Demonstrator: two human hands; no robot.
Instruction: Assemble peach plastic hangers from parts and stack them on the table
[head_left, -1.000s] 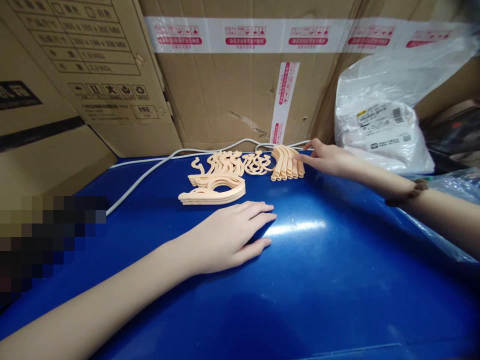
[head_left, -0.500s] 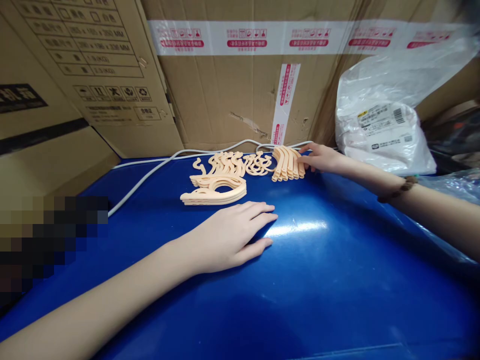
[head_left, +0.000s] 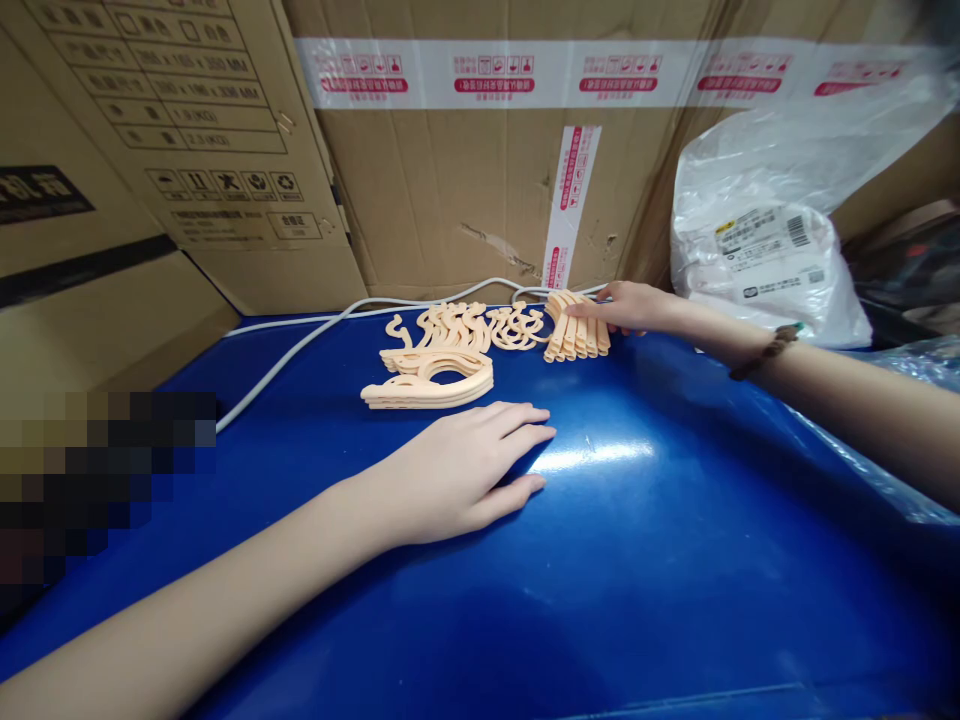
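My left hand (head_left: 469, 470) lies flat, my right hand (head_left: 626, 305) is at the curved pieces (head_left: 576, 345)

At the far left a printed cardboard box (head_left: 240, 235) stands by the back edge of the blue tabletop (head_left: 600, 600). A white cable (head_left: 274, 380) comes up beside it, then bends and runs right, along the foot of a large carton (head_left: 435, 190) at the back, which is sealed with white and red tape (head_left: 480, 75).

In front of that carton lie my peach-coloured plastic parts. Leftmost is a stack of flat pieces (head_left: 427, 398), laid one on another, with a rounded opening. Just behind it are a single hook (head_left: 398, 328) and, to its right, a row of wavy pieces (head_left: 454, 325) packed close together.

My left hand rests palm down in front of the stack, near it but apart from it, thumb held away from the fingers, with nothing in its grasp.

Further right is a small heap of rounded hooks (head_left: 517, 328), and beside it the curved pieces lie side by side, their ends towards me. My right hand reaches over their right side, fingertips on top; I cannot tell whether it pinches one. A brown band (head_left: 763, 353) circles that wrist.

Behind that forearm sits a white plastic bag (head_left: 776, 255) with a printed label, and at the right edge lies crumpled clear plastic (head_left: 911, 375).
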